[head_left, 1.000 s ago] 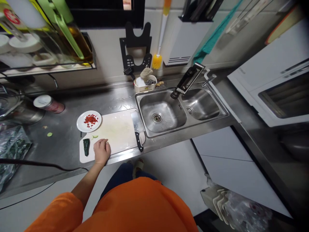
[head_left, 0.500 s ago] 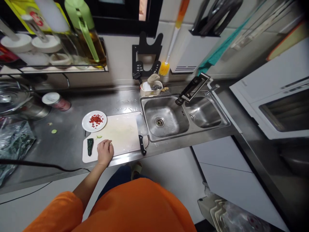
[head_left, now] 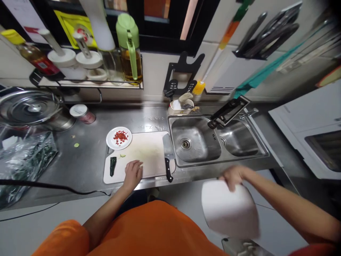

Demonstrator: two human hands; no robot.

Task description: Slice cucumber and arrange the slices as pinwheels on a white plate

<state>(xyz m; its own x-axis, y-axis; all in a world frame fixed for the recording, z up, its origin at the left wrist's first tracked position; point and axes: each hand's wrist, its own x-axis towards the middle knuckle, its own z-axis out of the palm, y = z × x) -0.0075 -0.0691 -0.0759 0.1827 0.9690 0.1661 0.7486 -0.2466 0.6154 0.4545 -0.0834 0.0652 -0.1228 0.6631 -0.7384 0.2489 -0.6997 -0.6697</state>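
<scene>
My left hand lies on the near edge of the white cutting board, fingers extended and holding nothing. To its left on the board are a dark green piece of vegetable and a small pale green scrap. A cleaver with a black handle rests across the board's right end. Small red pieces lie in a white plate at the board's far left corner. Over the floor at right, my right hand grips the rim of a white dish, blurred by motion.
A double sink with a black faucet adjoins the board. A lidded steel pot, a small can and a plastic bag of greens stand left. A dark cable crosses the counter's front.
My right hand has come into view from the right with the white dish. My left hand stays at the board's near edge. The view has shifted, so the counter appears further right.
</scene>
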